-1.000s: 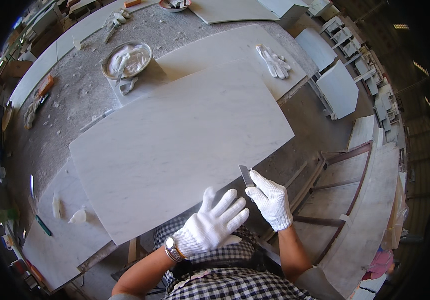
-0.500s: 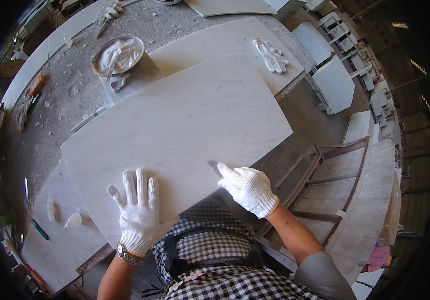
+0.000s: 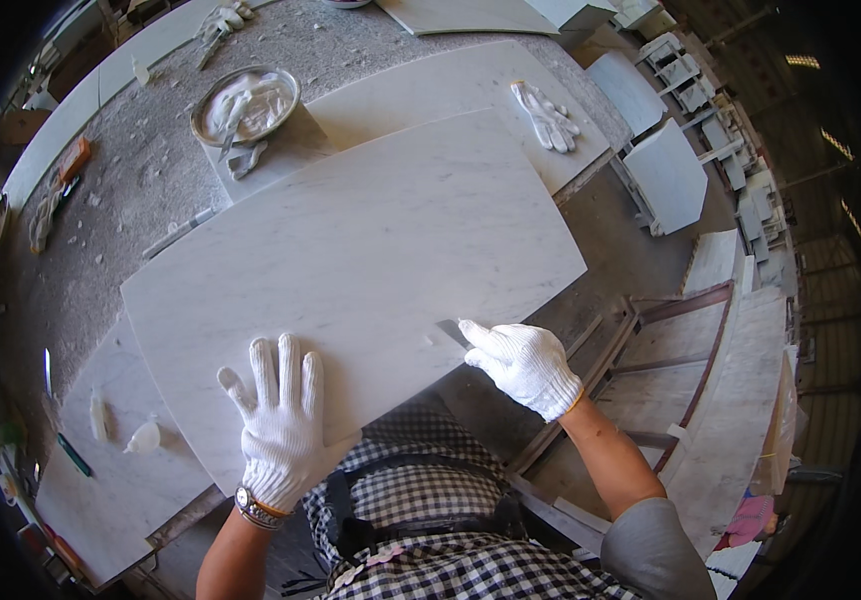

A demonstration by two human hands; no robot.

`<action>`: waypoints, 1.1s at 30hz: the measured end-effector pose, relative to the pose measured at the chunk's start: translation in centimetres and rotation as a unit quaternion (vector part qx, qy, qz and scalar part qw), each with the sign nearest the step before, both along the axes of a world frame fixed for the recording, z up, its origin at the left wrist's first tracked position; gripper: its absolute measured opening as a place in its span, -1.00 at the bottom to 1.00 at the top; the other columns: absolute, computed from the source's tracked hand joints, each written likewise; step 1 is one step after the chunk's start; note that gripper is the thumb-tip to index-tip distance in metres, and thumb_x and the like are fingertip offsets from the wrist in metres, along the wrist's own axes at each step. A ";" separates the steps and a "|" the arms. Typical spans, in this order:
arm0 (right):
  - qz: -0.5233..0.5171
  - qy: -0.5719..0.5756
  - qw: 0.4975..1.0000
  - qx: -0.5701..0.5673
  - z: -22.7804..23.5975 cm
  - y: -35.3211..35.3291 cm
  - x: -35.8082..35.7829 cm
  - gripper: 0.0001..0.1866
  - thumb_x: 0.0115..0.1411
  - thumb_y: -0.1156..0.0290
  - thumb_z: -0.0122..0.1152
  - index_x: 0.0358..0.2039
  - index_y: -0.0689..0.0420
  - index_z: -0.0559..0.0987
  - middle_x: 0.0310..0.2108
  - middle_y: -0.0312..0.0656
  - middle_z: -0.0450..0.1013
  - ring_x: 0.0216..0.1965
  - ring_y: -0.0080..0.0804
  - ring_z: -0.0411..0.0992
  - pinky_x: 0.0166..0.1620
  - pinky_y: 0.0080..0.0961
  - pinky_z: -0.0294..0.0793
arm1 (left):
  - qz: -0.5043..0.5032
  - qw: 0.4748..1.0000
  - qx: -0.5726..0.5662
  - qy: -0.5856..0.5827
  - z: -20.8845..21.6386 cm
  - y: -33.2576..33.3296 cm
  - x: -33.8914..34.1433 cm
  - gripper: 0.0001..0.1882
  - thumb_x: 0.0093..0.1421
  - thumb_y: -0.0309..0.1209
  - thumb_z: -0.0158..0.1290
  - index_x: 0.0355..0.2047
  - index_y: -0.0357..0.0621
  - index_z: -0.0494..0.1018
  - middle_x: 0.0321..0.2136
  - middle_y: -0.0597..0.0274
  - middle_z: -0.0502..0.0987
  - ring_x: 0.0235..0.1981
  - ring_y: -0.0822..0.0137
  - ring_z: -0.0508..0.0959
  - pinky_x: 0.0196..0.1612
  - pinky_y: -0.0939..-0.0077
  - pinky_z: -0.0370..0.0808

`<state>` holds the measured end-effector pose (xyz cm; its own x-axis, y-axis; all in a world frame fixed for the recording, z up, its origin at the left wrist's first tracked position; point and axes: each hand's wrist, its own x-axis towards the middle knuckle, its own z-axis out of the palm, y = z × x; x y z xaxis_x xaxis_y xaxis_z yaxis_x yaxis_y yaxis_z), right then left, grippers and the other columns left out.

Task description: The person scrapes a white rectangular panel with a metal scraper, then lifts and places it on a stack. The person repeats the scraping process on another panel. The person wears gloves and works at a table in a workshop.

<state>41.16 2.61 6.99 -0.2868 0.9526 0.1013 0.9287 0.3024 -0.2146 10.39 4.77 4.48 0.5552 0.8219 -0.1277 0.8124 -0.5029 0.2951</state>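
Observation:
A white, grey-veined stone slab (image 3: pixel 350 240) lies in front of me. My left hand (image 3: pixel 278 425), in a white knitted glove, rests flat on its near left part with the fingers spread. In the same kind of glove, my right hand (image 3: pixel 525 365) is closed around a putty knife at the slab's near right edge. Only the thin grey blade of the putty knife (image 3: pixel 452 333) shows, angled low against the stone; the handle is hidden in my fist. Left of the blade is a small pale smear (image 3: pixel 429 341) on the surface.
Beyond the slab stands a tin of white paste (image 3: pixel 246 105) with a tool in it. A spare glove (image 3: pixel 547 118) lies on another slab (image 3: pixel 430 85). Small bottles (image 3: pixel 144 434) sit at left. A metal-framed rack (image 3: pixel 670 370) stands at right.
My right hand has moved a little to the right with the putty knife, and the pale smear now shows beside the blade. The left hand stays in place on the slab.

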 end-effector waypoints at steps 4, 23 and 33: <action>0.043 0.024 0.997 -0.052 0.0 -0.2 -0.4 -0.61 0.25 0.29 0.25 0.08 0.07 0.59 -0.58 -0.24 0.50 -0.53 -0.27 0.53 -0.49 -0.29 0.49 | 0.010 1.000 -0.008 0.003 0.1 0.1 0.3 0.21 -0.18 0.00 0.47 0.37 -0.41 0.17 0.46 -0.38 0.01 0.51 -0.43 -0.16 0.38 -0.63 -0.43; -0.122 0.099 0.987 0.024 0.5 -5.3 4.1 -0.56 0.19 0.40 0.42 0.06 0.30 0.62 -0.29 0.03 0.64 -0.33 -0.14 0.63 -0.28 -0.33 0.61 | 0.018 1.000 0.013 0.002 0.2 0.1 3.1 0.25 -0.11 0.21 0.40 0.40 -0.38 0.16 0.45 -0.38 0.01 0.51 -0.40 -0.13 0.38 -0.63 -0.38; -0.250 0.182 0.951 0.024 1.8 -8.9 4.4 -0.55 0.16 0.45 0.41 0.06 0.30 0.62 -0.17 0.10 0.63 -0.29 -0.05 0.64 -0.23 -0.30 0.64 | -0.497 0.820 -0.220 -0.181 -0.9 -8.1 14.5 -0.12 0.34 0.31 -0.06 0.50 0.11 0.10 -0.18 0.03 0.67 0.09 -0.32 0.57 0.01 0.09 0.66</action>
<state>45.54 -6.27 8.81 0.2633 0.9523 0.1540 0.8260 -0.1401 -0.5460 24.94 -3.29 3.55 0.9896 -0.1406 0.0310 -0.1151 -0.6426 0.7575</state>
